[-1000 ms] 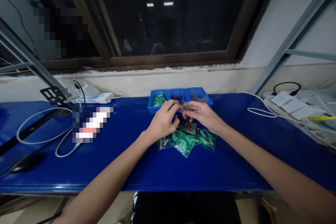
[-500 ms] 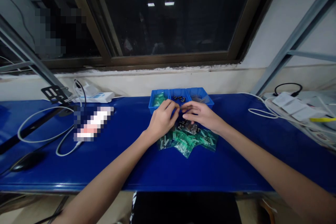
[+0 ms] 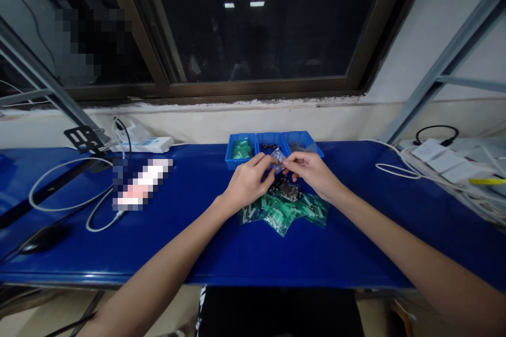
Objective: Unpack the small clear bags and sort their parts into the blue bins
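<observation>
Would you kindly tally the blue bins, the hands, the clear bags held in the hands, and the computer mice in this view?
blue bins: 3
hands, left hand and right hand: 2
clear bag held between the hands: 1
computer mouse: 1
Total: 7

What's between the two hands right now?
Head view: a small clear plastic bag, pinched at its edges by the left hand and the right hand.

Pixelated object at left (image 3: 141, 184) unidentifiable; contents of clear bag (image 3: 278, 160) between fingers (image 3: 290, 162) too small to tell.
</observation>
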### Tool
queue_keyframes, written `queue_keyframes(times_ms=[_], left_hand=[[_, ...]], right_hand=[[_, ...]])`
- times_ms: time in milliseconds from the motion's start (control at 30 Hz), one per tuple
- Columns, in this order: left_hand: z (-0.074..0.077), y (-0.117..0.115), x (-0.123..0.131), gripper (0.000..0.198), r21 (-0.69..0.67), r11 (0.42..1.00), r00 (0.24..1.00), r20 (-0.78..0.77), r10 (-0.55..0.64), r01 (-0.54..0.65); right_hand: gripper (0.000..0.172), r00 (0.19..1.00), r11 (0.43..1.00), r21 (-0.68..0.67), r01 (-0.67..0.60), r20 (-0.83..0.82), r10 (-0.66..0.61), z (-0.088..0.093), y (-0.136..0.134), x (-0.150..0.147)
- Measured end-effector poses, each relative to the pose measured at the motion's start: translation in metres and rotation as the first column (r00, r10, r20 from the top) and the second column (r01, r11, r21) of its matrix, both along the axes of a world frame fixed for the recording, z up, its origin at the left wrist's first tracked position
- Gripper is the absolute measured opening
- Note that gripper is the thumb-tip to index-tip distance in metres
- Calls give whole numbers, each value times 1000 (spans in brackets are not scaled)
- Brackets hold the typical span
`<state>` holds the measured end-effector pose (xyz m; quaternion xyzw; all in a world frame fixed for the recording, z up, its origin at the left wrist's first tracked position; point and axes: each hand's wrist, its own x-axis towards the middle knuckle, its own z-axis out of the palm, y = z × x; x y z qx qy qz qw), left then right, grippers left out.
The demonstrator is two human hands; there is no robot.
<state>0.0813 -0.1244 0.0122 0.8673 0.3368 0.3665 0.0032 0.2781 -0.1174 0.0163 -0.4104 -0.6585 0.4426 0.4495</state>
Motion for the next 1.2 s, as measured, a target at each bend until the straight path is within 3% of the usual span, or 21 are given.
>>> queue_keyframes(times_ms=[167, 333, 433, 500, 533, 567, 633, 700, 767, 867, 1033, 1200], left_hand=[[3, 1, -2, 21, 30, 999, 999, 10, 42, -42], [5, 3, -5, 20, 64, 995, 997, 1, 83, -83], [6, 3, -5, 21, 46, 994, 994, -41, 98, -96], [7, 2, -4, 22, 29, 994, 992, -75, 104, -102], [7, 1, -4, 22, 24, 994, 990, -89, 106, -104], [7, 1, -4, 22, 20, 994, 989, -101, 108, -107], [8, 0, -4, 22, 10, 994, 985, -129, 114, -113], [9, 1, -5, 23, 0, 992, 979, -163, 124, -125], [9, 3, -7, 25, -17, 991, 972, -201, 125, -131], [8, 8, -11, 25, -93, 993, 970, -239, 51, -75], [1, 15, -13, 24, -232, 972, 956, -272, -106, 42], [-2, 14, -6, 28, -153, 987, 940, -340, -13, -42]], right_hand=[[27, 996, 995, 85, 44, 80, -51, 10, 8, 16], [27, 928, 932, 204, 299, 164, -334, 13, 26, 44], [19, 713, 778, 463, 424, 360, -602, 7, 34, 55], [24, 569, 689, 608, 393, 428, -702, 4, 35, 57], [24, 540, 674, 647, 356, 446, -714, 5, 34, 57], [23, 549, 681, 663, 311, 460, -698, 6, 32, 55], [18, 639, 749, 631, 202, 495, -589, 12, 25, 50], [18, 747, 863, 501, 66, 548, -375, 18, 18, 43], [18, 768, 934, 344, -96, 623, -151, 19, 13, 37], [17, 705, 924, 296, -241, 708, -43, 11, 10, 30], [29, 655, 878, 370, -303, 750, -90, -14, 17, 25], [30, 635, 877, 362, -316, 767, -88, -22, 22, 24]])
